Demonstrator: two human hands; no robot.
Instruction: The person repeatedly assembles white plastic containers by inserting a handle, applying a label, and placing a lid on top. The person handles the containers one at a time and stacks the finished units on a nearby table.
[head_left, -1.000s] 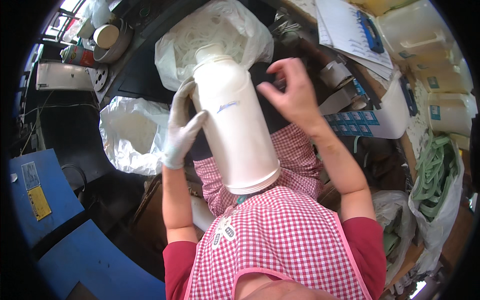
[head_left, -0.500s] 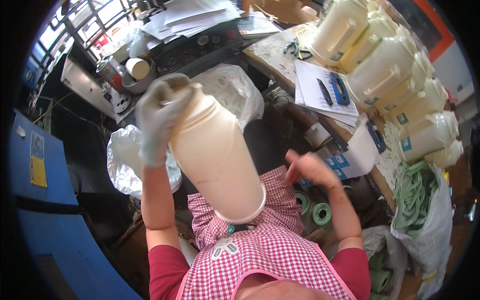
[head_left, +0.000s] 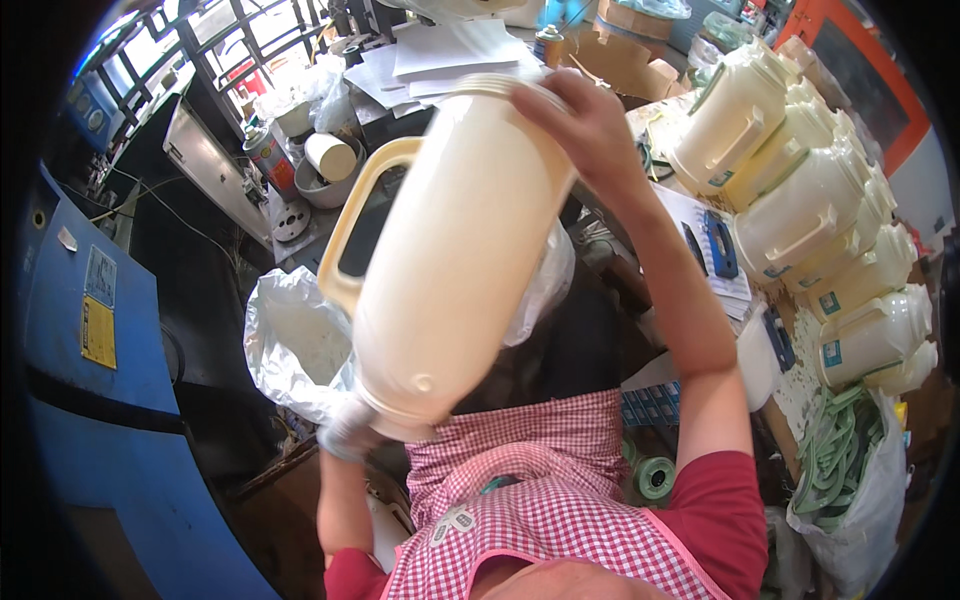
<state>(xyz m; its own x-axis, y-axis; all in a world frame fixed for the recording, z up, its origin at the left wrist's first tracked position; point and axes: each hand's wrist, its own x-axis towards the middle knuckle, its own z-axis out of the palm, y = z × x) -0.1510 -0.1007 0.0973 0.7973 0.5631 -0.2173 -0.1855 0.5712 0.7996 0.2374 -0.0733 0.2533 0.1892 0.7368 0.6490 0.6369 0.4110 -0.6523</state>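
A large cream plastic jug body (head_left: 450,260) is held tilted in front of me, its threaded neck up and to the right. Its loop handle (head_left: 345,225) sticks out on the left side. My bare right hand (head_left: 580,115) grips the neck, fingers over the rim. Down at the base, my left hand (head_left: 352,425) in a grey glove holds the jug's lower left edge; motion blurs it and the jug partly hides its fingers.
Several similar cream jugs (head_left: 800,210) stand on the bench at right, near papers and a blue tool (head_left: 718,243). Green strips (head_left: 835,460) fill a bag below them. An open white bag (head_left: 295,340) stands left of the jug, a blue cabinet (head_left: 100,430) farther left.
My left hand has gone from the jug's neck down to its base. My right hand has risen from beside my lap to the neck. The jug has turned, showing its handle.
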